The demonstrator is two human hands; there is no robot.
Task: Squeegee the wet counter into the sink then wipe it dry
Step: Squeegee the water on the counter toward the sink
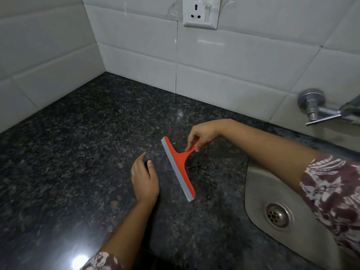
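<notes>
Right hand (202, 136) pinches the handle of the orange squeegee (178, 165), blade down mid-counter (78, 152), left of the sink (272, 195). Left hand (145, 178) rests loosely spread beside it, holding nothing. Best: firmer grip, even pressure, pull straight toward sink.

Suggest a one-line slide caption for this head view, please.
Right hand holds an orange squeegee on the dark counter beside the sink.

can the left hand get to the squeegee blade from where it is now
Probably yes. The left hand lies flat on the counter just beside the squeegee, with only bare granite between them. The right hand pinches the handle only, leaving the blade free.
</notes>
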